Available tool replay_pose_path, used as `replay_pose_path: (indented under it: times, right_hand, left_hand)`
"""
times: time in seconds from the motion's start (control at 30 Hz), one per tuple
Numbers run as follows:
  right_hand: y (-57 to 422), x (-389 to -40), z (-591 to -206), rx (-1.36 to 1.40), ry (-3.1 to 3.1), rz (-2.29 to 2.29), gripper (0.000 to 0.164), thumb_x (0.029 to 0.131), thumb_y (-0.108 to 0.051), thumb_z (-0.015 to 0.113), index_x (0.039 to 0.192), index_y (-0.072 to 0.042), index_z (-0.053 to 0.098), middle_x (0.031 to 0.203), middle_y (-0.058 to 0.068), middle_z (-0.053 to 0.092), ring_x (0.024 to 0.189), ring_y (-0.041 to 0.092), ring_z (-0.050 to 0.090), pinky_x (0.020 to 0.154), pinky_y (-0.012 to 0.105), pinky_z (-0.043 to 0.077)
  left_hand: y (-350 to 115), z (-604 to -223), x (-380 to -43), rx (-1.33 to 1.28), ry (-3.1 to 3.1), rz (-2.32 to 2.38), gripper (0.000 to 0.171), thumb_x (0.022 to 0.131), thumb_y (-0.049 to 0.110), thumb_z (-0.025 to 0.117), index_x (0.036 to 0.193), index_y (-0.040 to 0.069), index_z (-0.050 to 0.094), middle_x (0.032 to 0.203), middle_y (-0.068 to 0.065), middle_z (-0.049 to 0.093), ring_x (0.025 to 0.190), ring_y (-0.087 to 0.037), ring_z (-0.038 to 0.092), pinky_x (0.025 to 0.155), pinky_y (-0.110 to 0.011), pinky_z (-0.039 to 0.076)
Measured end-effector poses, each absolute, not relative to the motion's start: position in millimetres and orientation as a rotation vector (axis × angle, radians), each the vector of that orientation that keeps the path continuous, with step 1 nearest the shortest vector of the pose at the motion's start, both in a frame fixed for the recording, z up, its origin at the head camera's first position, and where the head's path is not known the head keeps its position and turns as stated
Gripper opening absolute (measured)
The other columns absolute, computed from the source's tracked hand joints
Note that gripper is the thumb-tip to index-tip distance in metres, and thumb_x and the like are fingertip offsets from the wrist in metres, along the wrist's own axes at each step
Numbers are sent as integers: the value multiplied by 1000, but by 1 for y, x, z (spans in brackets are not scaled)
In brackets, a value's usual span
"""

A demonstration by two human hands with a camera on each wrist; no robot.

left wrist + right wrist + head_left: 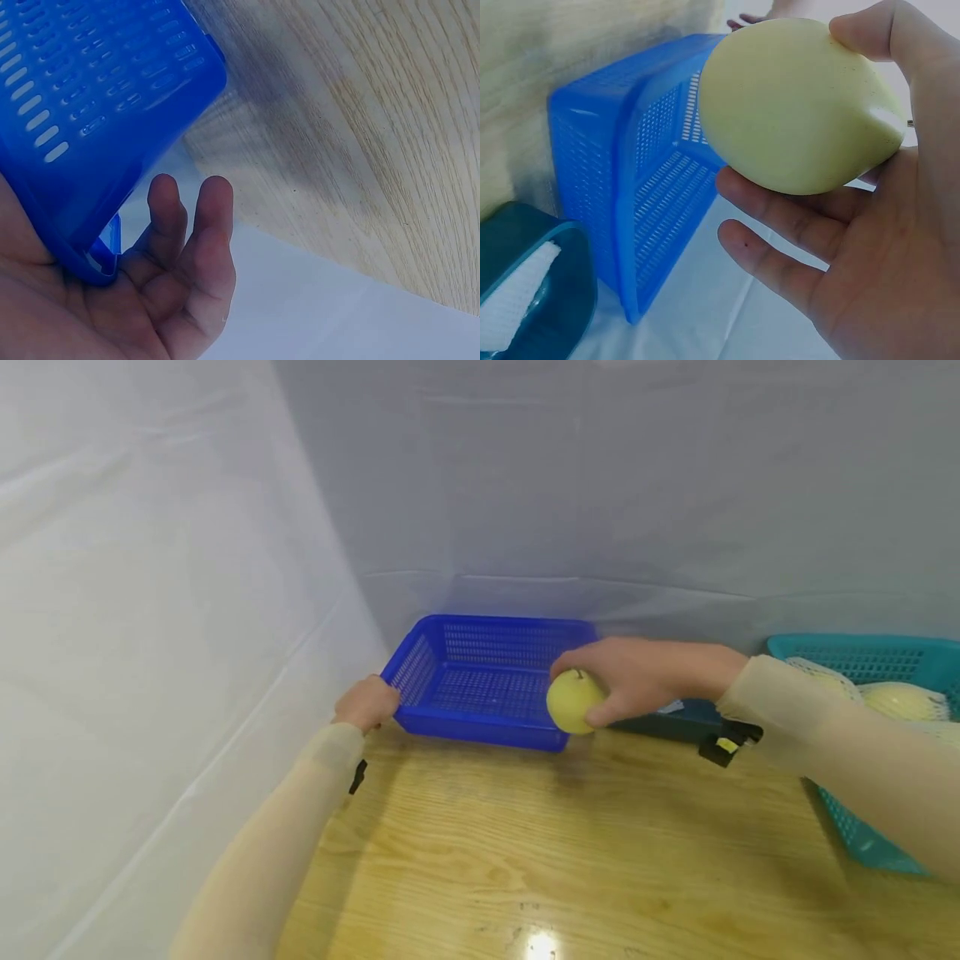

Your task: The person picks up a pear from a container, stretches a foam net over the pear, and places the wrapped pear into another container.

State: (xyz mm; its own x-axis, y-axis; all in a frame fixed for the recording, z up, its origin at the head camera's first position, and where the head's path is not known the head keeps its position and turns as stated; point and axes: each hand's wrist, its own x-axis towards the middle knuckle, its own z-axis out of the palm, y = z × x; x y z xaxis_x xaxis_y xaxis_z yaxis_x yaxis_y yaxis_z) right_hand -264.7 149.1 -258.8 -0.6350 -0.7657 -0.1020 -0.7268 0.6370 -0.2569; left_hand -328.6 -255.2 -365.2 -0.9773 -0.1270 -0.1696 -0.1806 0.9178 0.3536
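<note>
A yellow-green pear (572,702) with a short stem is held by my right hand (630,672) over the right end of a blue plastic basket (480,728). In the right wrist view, thumb and fingers grip the bare pear (787,105) from opposite sides. My left hand (366,702) grips the basket's left end. Up close in the left wrist view, the rim lies across the palm of the left hand (187,292), fingers curled beneath it. The basket's slotted floor shows bare inside, its right end partly hidden by the right hand.
A dark green bin (667,727) stands right of the blue basket, with white foam netting (517,296) inside. Farther right is a teal basket (862,645) of pears (903,700) in foam nets. White sheeting (187,568) walls the wooden table (487,843) at left and back.
</note>
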Motion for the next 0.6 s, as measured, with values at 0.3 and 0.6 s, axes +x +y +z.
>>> replay_pose_path:
  times: [0.3, 0.6]
  right_hand:
    - [179, -230, -273, -1203, 2666, -336, 62, 81, -23, 71, 139, -26, 52, 122, -9, 62, 96, 8, 60, 79, 31, 52]
    - [200, -206, -293, -1125, 2656, -400, 64, 81, -25, 74, 141, -22, 52, 126, -6, 61, 105, 12, 58, 83, 37, 51]
  left_hand:
    - [-259, -366, -336, -191, 2947, 527, 26, 99, 22, 35, 79, 12, 49, 88, -17, 69, 68, -25, 66, 48, -32, 48]
    - [-263, -363, -333, -165, 2934, 521, 32, 102, 26, 34, 77, 13, 49, 76, -10, 64, 72, -27, 67, 50, -30, 47]
